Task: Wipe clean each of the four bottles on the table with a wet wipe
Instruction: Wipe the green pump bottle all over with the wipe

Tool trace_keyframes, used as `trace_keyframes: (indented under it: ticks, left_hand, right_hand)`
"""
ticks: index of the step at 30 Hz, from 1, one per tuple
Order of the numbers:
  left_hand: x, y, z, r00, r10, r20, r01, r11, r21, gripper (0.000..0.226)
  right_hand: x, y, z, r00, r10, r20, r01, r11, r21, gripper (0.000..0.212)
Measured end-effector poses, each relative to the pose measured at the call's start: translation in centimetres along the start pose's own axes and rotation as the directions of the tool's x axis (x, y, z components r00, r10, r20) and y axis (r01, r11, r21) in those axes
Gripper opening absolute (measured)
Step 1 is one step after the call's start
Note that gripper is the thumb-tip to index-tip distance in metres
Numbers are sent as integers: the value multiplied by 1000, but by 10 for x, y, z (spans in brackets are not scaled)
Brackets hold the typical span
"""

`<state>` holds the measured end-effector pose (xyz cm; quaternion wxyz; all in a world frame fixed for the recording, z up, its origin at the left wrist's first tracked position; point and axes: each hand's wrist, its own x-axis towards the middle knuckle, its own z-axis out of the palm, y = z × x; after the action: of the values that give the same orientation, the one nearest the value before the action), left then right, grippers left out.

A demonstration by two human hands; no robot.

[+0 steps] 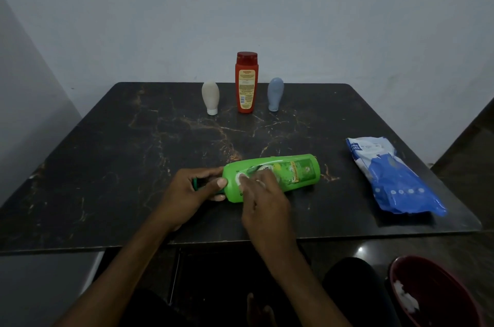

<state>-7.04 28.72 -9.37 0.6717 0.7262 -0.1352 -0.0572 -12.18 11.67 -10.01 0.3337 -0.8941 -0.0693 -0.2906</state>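
Note:
A green bottle lies on its side on the dark marble table, cap end toward the left. My left hand grips its cap end. My right hand presses a white wet wipe against the bottle's shoulder; most of the wipe is hidden under my fingers. At the far edge stand a red bottle, a cream squeeze bottle to its left and a grey-blue squeeze bottle to its right, both resting on their caps.
A blue and white wet-wipe pack lies on the table's right side. A red bin with white crumpled wipes inside sits on the floor at the lower right. A pale wall rises behind the table.

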Motion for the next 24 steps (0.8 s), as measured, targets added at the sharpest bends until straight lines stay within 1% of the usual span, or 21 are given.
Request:
trace_keyframes:
  ticks: [2,4,6,7,9,11,13,15,16,18,19,21,22,23,24]
  left_hand:
    - [0,-1,-1,1000,3,14,-3,1000,-8,37]
    - [1,-1,0,1000,6,28,-6,1000,-17,38]
    - [1,0,1,999,6,36,-5,1000,-22,37]
    - [1,0,1,999,3,42,-2,1000,-22,37]
    - [1,0,1,999,-11,52,12,1000,-28,38]
    - [1,1,0,998,-23,54,24,999,-21,40]
    - [1,2,-2,999,-5,50,2,998,67,42]
    - [2,3,-2,999,-3,47,-4,990,137,43]
    - [2,2,-2,999,-1,43,-5,989,146,43]
    - [2,1,-2,999,16,36,-21,988,151,40]
    - [2,0,-3,999,25,32,-30,987,159,39]
    - [2,1,-3,999,23,28,-27,983,183,37]
    - [1,2,-3,999,16,28,-22,979,201,37]
    - [1,3,-3,1000,11,28,-17,976,218,37]
    - [1,3,-3,1000,8,30,-15,972,232,38]
  right_hand:
    - [7,16,-11,998,46,-31,-47,998,-46,22]
    - [16,41,-26,982,128,-141,-139,988,-66,13]
    - [24,66,-45,939,249,-237,-262,965,-25,12]
    - [26,74,-52,921,291,-259,-302,953,-2,13]
    - [28,76,-56,909,313,-275,-323,946,11,14]
    - [26,61,-47,920,292,-261,-298,954,17,12]
    - [22,40,-31,957,228,-180,-230,973,5,14]
    - [15,16,-14,994,100,-38,-100,995,18,24]
    - [11,4,-8,1000,23,20,-24,999,44,27]
    - [5,-10,1,992,-93,90,86,993,78,27]
    - [3,-12,2,987,-126,98,118,990,80,27]
    - [4,-5,1,990,-124,71,119,990,70,29]
    - [6,0,-3,995,-96,35,94,994,54,27]
    - [10,8,-8,999,-38,-10,38,999,33,24]
    - [16,18,-14,997,54,-59,-53,998,18,22]
